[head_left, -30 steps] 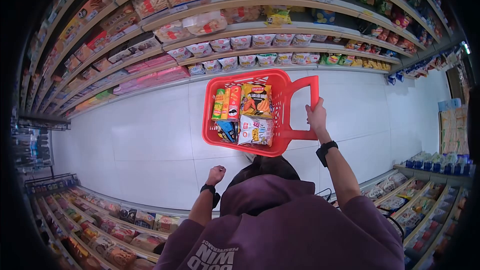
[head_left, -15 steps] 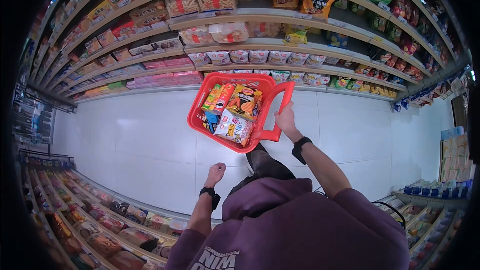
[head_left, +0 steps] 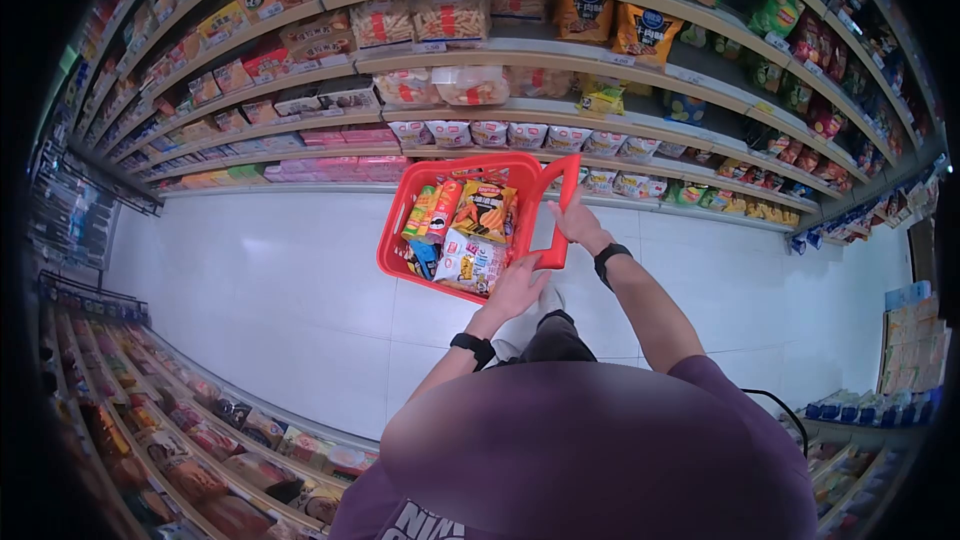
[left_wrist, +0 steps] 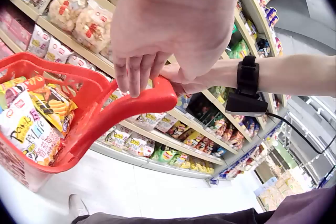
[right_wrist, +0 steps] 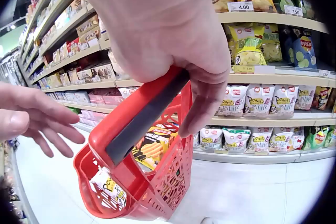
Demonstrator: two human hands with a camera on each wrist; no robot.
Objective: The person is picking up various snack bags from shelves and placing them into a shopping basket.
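Observation:
A red shopping basket [head_left: 392, 230] hangs in front of the person, tilted, with its handle [head_left: 569, 188] toward the right. My right hand [head_left: 582, 225] grips that handle, fingers curled round it in the right wrist view. The left hand [head_left: 516, 290] is at the handle's near end, its fingers extended and apart from one another in the right wrist view. Inside the basket lie snack canisters, including a red one [head_left: 441, 214], a yellow-and-black chip bag [head_left: 484, 212], a white snack bag [head_left: 468, 266] and a partly hidden blue packet [head_left: 425, 258].
A long snack shelf [head_left: 500, 120] runs across the far side, bearing white snack bags, chip bags and boxes with price tags. Behind the basket its lowest rows are partly covered. Another stocked shelf [head_left: 200, 440] stands at the near left. White floor tiles [head_left: 270, 280] lie between them.
My left hand has moved up and right from beside the body to the basket handle. The basket has shifted left and turned, the right hand still gripping its handle.

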